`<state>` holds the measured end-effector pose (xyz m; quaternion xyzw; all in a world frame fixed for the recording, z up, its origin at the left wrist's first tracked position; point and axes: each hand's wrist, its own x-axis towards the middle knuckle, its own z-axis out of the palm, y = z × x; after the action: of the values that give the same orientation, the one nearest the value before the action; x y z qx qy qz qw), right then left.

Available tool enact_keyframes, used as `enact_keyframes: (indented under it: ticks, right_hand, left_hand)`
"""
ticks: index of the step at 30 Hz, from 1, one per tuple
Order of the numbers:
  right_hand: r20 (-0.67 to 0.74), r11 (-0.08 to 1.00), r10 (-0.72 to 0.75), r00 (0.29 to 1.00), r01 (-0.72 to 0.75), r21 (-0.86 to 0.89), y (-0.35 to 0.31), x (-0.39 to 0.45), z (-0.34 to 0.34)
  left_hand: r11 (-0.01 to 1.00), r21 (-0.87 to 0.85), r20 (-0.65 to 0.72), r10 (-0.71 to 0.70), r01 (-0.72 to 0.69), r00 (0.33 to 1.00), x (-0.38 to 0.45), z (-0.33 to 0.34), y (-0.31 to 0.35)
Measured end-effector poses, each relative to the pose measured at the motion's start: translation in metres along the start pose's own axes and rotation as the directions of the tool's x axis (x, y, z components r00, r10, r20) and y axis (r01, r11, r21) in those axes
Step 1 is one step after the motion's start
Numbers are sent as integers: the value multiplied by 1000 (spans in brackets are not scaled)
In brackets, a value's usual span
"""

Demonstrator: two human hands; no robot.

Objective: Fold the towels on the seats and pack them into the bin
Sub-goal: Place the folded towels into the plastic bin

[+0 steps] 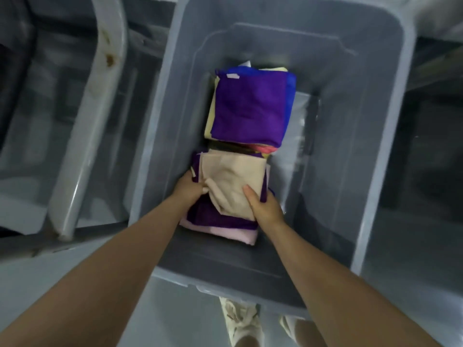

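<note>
A translucent grey bin (375, 136) stands on the floor below me. Inside it lie two stacks of folded towels. The far stack is topped by a purple towel (250, 108), with blue and yellow ones under it. The near stack has a folded beige towel (233, 179) on top, over a dark purple towel (213, 216) and a pale pink one (225, 234). My left hand (188, 189) grips the beige towel's left edge. My right hand (263, 206) holds its right side, thumb on top and fingers curled under.
A white metal chair leg or frame (100, 108) with rust spots runs down the left of the bin. Grey floor surrounds the bin. My light shoes (240, 321) show below the bin's near rim. The bin's right half holds no towels.
</note>
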<state>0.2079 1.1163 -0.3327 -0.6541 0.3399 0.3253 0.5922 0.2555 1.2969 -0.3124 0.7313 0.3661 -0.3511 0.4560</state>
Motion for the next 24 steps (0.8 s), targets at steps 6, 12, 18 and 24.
enact_keyframes:
  ticks: [6, 12, 18, 24]
  right_hand:
    - [11, 974, 9, 1000, -6, -226, -42, -71, -29]
    - [-202, 988, 68, 977, -94, -125, -152, -199, -96]
    - [-415, 981, -95, 905, 155, 114, -247, -302, -197]
    - [-674, 908, -182, 716, 386, 166, -278, -365, -337]
  left_hand:
    - [927, 363, 34, -111, 92, 993, -67, -32, 52]
    - [877, 459, 15, 148, -138, 989, -189, -38, 141]
    - [963, -62, 188, 269, -261, 945, -331, 34, 272]
    - [895, -309, 254, 404, -322, 879, -432, 145, 339]
